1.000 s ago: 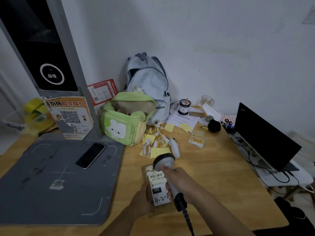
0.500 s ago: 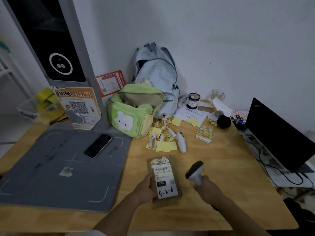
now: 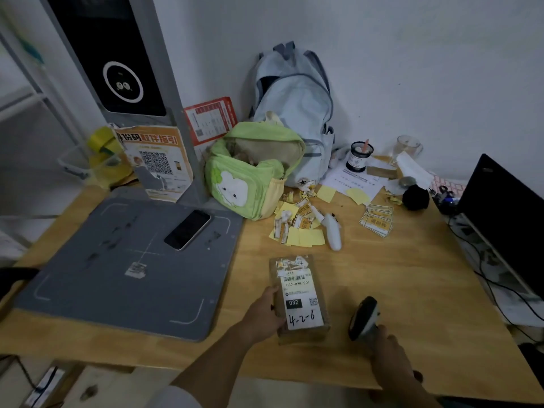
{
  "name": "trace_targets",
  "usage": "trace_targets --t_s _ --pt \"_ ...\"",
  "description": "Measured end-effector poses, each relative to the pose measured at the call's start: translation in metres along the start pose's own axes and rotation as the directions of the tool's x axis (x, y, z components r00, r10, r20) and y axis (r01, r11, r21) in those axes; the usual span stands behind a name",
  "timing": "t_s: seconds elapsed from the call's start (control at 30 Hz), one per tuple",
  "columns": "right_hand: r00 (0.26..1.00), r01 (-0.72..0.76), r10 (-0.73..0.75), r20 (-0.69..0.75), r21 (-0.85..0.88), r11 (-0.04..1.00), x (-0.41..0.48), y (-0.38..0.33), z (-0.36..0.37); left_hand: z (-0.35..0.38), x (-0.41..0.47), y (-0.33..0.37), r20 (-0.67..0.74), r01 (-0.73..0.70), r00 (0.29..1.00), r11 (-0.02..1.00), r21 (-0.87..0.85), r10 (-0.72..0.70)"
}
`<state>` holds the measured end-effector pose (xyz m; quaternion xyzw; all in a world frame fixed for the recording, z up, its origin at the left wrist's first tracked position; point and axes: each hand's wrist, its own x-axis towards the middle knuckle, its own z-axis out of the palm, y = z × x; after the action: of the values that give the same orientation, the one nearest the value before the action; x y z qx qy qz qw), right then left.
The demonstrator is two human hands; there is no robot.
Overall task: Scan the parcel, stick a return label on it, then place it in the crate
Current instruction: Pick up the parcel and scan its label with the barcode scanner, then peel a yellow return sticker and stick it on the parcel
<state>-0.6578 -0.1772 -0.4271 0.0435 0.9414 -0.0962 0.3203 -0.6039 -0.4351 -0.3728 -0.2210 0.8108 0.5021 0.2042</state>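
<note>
A small brown parcel (image 3: 300,329) lies flat on the wooden table, with a white shipping label (image 3: 298,298) on top that reads "032" and "4-2-6". My left hand (image 3: 263,315) grips the parcel's left edge. To the right of the parcel, my right hand (image 3: 388,353) holds a black handheld barcode scanner (image 3: 363,318), its head tilted up and turned away from the parcel. A small stack of yellow-and-white return labels (image 3: 378,223) lies farther back on the table. No crate can be made out.
A grey scanning mat (image 3: 97,278) with a phone (image 3: 187,229) on it covers the left of the table. Behind stand a kiosk post (image 3: 117,69), a green bag (image 3: 250,178), a pale backpack (image 3: 294,107), loose yellow papers (image 3: 303,237) and a white device (image 3: 332,231). A laptop (image 3: 506,219) stands right.
My right hand has pulled the scanner off the parcel's label and moved it to the right and nearer the table's front edge. My left hand stays on the parcel.
</note>
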Motion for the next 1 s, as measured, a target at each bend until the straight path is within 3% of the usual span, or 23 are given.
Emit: trace_targets --t_s 0.33,0.43,0.57,0.67,0.83,1.0 --pt "0.995 0.033 -0.034 0.089 0.015 0.999 0.008 0.005 0.010 -0.002 -0.001 0.001 0.002 0.013 1.000 1.000 0.013 -0.013" --pt "0.996 0.025 -0.038 0.083 0.157 0.987 0.006 0.003 -0.002 -0.005 -0.002 0.011 -0.073 0.015 0.997 0.999 0.043 -0.012" --pt "0.994 -0.057 0.035 0.108 0.212 0.976 0.007 0.005 -0.027 -0.023 0.011 0.026 -0.191 0.024 0.980 0.982 -0.189 -0.061" --pt "0.995 -0.095 0.077 0.067 0.331 0.939 -0.001 0.002 -0.053 -0.043 0.019 0.047 -0.189 -0.024 0.982 0.971 -0.237 -0.022" --pt "0.999 -0.010 0.039 -0.029 0.659 0.752 -0.022 -0.012 -0.106 -0.071 0.018 0.096 -0.143 -0.139 0.984 0.952 -0.271 0.103" --pt "0.982 0.189 -0.113 -0.152 0.813 0.551 -0.043 -0.039 -0.172 -0.089 0.014 0.138 -0.127 -0.222 0.973 0.932 -0.286 0.192"
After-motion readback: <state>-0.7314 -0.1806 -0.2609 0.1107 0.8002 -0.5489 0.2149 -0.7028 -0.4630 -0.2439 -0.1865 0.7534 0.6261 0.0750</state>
